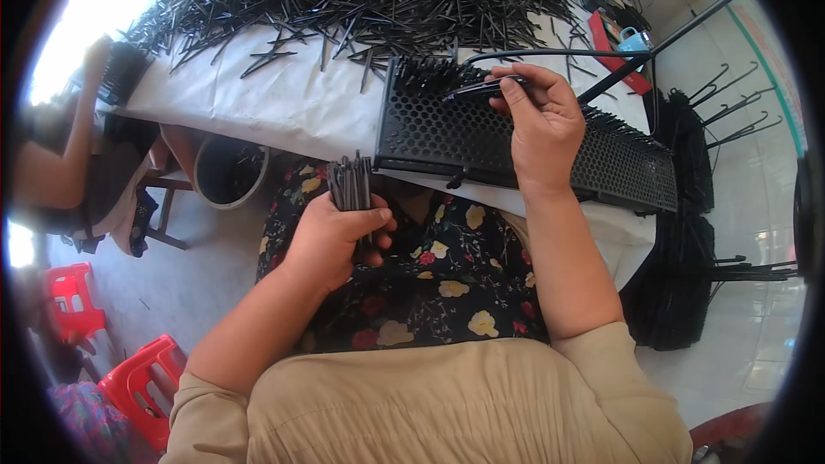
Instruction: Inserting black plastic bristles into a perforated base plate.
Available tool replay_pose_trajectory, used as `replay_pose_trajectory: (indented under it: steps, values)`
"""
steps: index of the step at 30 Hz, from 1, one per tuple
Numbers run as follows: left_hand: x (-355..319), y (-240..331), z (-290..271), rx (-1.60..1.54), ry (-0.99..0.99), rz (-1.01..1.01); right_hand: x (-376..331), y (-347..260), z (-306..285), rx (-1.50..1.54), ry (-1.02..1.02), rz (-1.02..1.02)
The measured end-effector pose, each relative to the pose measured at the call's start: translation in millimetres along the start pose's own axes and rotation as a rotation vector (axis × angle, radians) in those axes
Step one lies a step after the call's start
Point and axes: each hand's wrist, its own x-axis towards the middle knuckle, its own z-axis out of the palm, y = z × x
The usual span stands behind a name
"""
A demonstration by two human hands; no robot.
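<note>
My left hand [331,239] is closed round an upright bundle of thin black sticks [350,187], held above my lap just off the table's front edge. A long black perforated rack [455,133] lies along that edge, its face full of round holes, with many stick ends poking up along its top. Over the rack, my right hand [547,116] pinches a few black sticks [474,88] between thumb and fingers, their tips pointing left. Whether those tips touch the rack's sticks, I cannot tell. Behind it spreads a big heap of loose black sticks [369,0].
White sheeting [223,103] covers the table. A black bar [687,21] crosses behind the rack, near a red tray [632,77] and blue mug [634,39]. Metal hooks and black bundles [670,292] hang at right. Left are a bucket [206,176], red stools [142,382] and a seated person [64,155].
</note>
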Motion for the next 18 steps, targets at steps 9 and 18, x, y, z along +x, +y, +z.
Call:
replay_pose_trajectory:
  steps: [9, 18]
  values:
    - [1.8, -0.7, -2.2, 0.013, 0.017, -0.036, 2.7, 6.6, -4.9, -0.187, -0.084, -0.039]
    - [5.1, -6.1, -1.7, -0.004, -0.026, -0.040, 18.7, 1.4, -21.0, -0.205, -0.181, -0.041]
